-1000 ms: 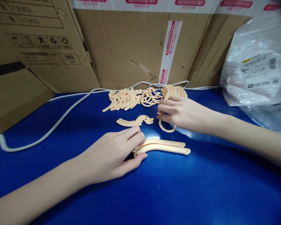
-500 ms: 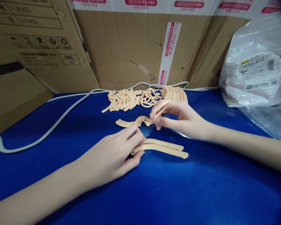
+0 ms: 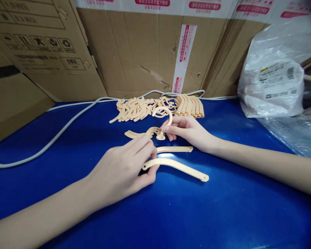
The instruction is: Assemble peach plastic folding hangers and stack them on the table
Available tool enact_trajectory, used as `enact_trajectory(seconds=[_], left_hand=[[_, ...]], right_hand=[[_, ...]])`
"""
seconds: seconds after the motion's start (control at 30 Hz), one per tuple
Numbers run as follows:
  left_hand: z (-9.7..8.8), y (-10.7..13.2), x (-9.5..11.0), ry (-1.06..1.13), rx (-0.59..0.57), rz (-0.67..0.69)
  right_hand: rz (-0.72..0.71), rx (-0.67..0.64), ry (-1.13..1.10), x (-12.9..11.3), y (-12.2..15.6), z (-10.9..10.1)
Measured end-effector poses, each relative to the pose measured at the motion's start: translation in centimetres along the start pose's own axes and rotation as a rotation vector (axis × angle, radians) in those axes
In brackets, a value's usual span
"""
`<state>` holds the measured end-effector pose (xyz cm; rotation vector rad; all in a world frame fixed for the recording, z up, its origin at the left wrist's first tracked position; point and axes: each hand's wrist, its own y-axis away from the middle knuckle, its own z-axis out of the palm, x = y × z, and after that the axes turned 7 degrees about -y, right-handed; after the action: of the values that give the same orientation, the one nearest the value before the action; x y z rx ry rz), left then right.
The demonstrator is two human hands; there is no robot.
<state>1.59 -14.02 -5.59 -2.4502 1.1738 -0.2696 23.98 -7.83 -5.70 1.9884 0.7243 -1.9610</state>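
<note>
My left hand [image 3: 124, 167] is closed on the near end of a long curved beige plastic strip [image 3: 178, 167] that lies on the blue table [image 3: 197, 214]. A second long strip [image 3: 175, 149] lies just behind it. My right hand [image 3: 188, 129] pinches a beige ring-shaped piece [image 3: 163, 112] upright, its lower end touching a small wavy beige piece [image 3: 145, 133] on the table. Behind both hands lies a row of several more beige parts [image 3: 155, 108]: curved strips, rings and stacked arcs.
Cardboard boxes [image 3: 145, 48] wall off the back and left. A white cable [image 3: 67, 126] runs along the table's far edge. A clear plastic bag [image 3: 274, 83] with a label sits at the right.
My right hand lifted a ring piece from the table and brought it left onto the wavy piece. My left hand swung the near strip's far end away from the other strip.
</note>
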Motion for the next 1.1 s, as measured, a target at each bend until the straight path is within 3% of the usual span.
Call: enact_trajectory(seconds=[0.07,0.2,0.33,0.5,0.67,0.8,0.93,1.1], left_hand=[[-0.6,0.0,0.0,0.084,0.022,-0.064],[-2.0,-0.3,-0.1,0.505,0.0,-0.321],[-2.9,-0.5,-0.9,0.842,0.173,-0.53],[-3.6,-0.8,-1.9,1.102,0.252,-0.672],[-3.9,-1.4,-1.9,1.238,0.24,-0.721],[-3.5,-1.4,-1.7,1.194,0.188,-0.746],[-3.1,-1.0,-1.8,1.002,0.076,-0.713],[-2.3,-0.1,-2.0,0.231,0.015,-0.319]], right_hand=[[-0.001,-0.004,0.004,0.1,0.0,0.0],[0.001,-0.017,-0.009,0.0,0.2,-0.1],[0.033,-0.067,-0.025,-0.4,0.4,0.0],[0.059,-0.119,-0.061,-0.5,0.4,0.2],[0.078,-0.154,-0.086,-0.5,0.5,0.5],[0.082,-0.176,-0.099,-0.6,0.6,0.6],[0.076,-0.149,-0.15,-0.3,0.5,0.5],[0.046,-0.1,-0.136,0.1,0.4,0.2]])
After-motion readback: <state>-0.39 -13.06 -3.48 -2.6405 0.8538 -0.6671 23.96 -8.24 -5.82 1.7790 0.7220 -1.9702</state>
